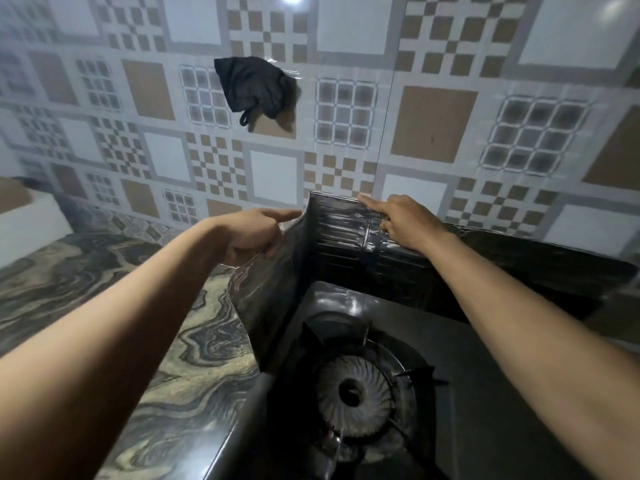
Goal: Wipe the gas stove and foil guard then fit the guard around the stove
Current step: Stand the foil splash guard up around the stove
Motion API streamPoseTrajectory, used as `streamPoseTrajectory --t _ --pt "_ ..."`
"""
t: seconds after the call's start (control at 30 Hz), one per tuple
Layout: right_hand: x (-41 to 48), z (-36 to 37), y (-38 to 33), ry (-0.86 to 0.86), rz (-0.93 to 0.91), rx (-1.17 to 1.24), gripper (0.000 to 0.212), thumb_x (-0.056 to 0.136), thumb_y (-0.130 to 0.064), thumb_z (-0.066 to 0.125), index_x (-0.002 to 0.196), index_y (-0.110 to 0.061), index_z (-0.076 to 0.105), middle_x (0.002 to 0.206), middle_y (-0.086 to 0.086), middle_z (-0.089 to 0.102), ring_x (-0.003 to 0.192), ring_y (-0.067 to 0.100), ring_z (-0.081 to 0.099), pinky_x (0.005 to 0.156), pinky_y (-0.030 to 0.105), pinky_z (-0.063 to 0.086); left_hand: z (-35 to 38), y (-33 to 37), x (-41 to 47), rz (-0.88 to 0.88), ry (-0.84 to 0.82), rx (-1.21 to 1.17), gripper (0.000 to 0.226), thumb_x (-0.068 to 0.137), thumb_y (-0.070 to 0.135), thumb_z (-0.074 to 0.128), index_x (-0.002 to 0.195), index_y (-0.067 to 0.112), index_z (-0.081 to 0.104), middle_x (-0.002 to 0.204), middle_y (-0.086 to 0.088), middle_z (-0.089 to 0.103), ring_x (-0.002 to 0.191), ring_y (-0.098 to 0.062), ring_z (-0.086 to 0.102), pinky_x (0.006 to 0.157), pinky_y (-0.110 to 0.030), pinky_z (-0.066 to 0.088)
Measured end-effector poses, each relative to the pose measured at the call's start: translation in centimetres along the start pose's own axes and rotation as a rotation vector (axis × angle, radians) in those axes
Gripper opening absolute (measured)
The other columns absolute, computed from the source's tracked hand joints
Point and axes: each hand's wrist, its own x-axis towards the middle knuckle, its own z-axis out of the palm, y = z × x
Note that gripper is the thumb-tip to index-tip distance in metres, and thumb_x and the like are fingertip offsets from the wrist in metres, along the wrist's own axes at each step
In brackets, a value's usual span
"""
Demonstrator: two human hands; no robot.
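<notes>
A dark gas stove (467,393) sits on the marbled counter, its round burner (353,396) at bottom centre. The dark, shiny foil guard (277,289) stands upright, bent around the stove's left side and back, against the tiled wall. My left hand (256,233) grips the guard's left panel at its top edge, near the corner fold. My right hand (405,220) rests on the back panel's top edge, forefinger stretched along the rim, other fingers pressing the panel's face.
A black cloth (256,86) hangs on the patterned tile wall (436,123) above the stove. The marbled counter (166,341) stretches left of the stove. A white block (31,220) stands at far left.
</notes>
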Motion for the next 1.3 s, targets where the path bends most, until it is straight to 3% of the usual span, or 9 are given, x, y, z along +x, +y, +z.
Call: streamPoseTrajectory --t 0.07,0.13,0.2,0.5,0.7,0.83,1.0,1.17,1.3 --pt "-0.8 -0.2 0.8 -0.007 0.010 -0.008 0.082 0.096 -0.003 0.054 0.146 -0.057 0.019 0.093 0.000 0.051 0.080 0.021 0.055 0.077 0.044 0.054 1.1 0.7 0.0 -0.010 -0.002 -0.001 0.081 0.077 -0.008 0.043 0.134 0.050 0.047 0.068 -0.004 0.068 0.033 -0.013 0.045 0.032 -0.017 0.038" --pt "-1.3 0.1 1.1 -0.006 0.014 -0.020 0.086 0.095 -0.002 0.054 0.143 -0.061 0.013 0.093 0.001 0.053 0.081 0.023 0.056 0.075 0.047 0.055 2.2 0.4 0.3 0.010 -0.034 -0.026 0.080 0.072 0.000 0.054 0.139 0.043 0.047 0.111 -0.012 0.072 0.073 -0.020 0.070 0.071 -0.036 0.061" --pt "-1.5 0.2 1.2 0.020 0.022 -0.042 0.087 0.095 -0.002 0.054 0.143 -0.060 0.012 0.092 0.002 0.053 0.082 0.024 0.055 0.075 0.048 0.055 3.2 0.1 0.2 0.051 -0.060 0.016 0.083 0.068 0.001 0.058 0.144 0.031 0.046 0.126 -0.012 0.066 0.103 -0.029 0.069 0.091 -0.047 0.056" --pt "-1.6 0.5 2.2 0.089 0.044 -0.167 0.086 0.089 0.005 0.056 0.152 -0.043 0.023 0.099 0.005 0.053 0.089 0.025 0.053 0.074 0.040 0.052 5.2 0.7 0.3 0.087 0.269 0.330 0.051 0.081 0.001 0.055 0.131 0.009 0.055 0.120 -0.016 0.065 0.109 -0.032 0.060 0.079 -0.030 0.044" --pt "0.5 1.3 -1.3 0.286 -0.228 -0.239 0.081 0.085 -0.001 0.062 0.155 -0.021 0.027 0.156 0.014 0.034 0.145 0.034 0.025 0.118 0.050 0.023 5.1 0.1 0.3 0.065 0.124 0.381 0.032 0.073 0.002 0.056 0.102 0.013 0.066 0.095 -0.008 0.070 0.091 -0.026 0.066 0.068 -0.030 0.052" --pt "3.8 2.8 -5.0 0.075 -0.383 -0.064 0.092 0.082 -0.009 0.069 0.157 -0.024 0.017 0.166 0.006 0.008 0.152 0.023 0.000 0.123 0.045 0.001 5.0 0.0 0.2 0.089 0.061 0.351 0.043 0.068 0.000 0.056 0.107 0.015 0.062 0.096 -0.007 0.071 0.094 -0.027 0.066 0.076 -0.038 0.056" --pt "4.3 3.5 -3.9 0.149 -0.364 -0.074 0.079 0.079 -0.033 0.076 0.146 -0.018 0.038 0.153 0.009 0.038 0.148 0.027 0.023 0.123 0.047 0.010 5.9 1.5 0.5 0.148 0.174 0.419 0.036 0.079 0.002 0.052 0.113 0.011 0.057 0.109 -0.014 0.067 0.102 -0.033 0.062 0.080 -0.036 0.049" --pt "4.6 4.3 -3.2 0.236 -0.357 -0.118 0.093 0.075 -0.059 0.071 0.149 -0.018 0.033 0.149 0.008 0.041 0.144 0.029 0.030 0.121 0.049 0.014 5.8 1.7 0.4 0.109 0.238 0.522 0.041 0.083 0.007 0.053 0.123 0.016 0.054 0.116 -0.014 0.064 0.107 -0.034 0.060 0.078 -0.034 0.047" --pt "5.5 6.4 -5.4 0.215 -0.365 -0.160 0.099 0.074 -0.071 0.062 0.151 -0.019 0.027 0.154 0.010 0.036 0.146 0.029 0.027 0.120 0.052 0.014 5.4 0.0 -0.2 0.072 0.207 0.567 0.076 0.082 0.008 0.061 0.149 0.024 0.031 0.127 -0.013 0.063 0.114 -0.033 0.060 0.083 -0.033 0.047"
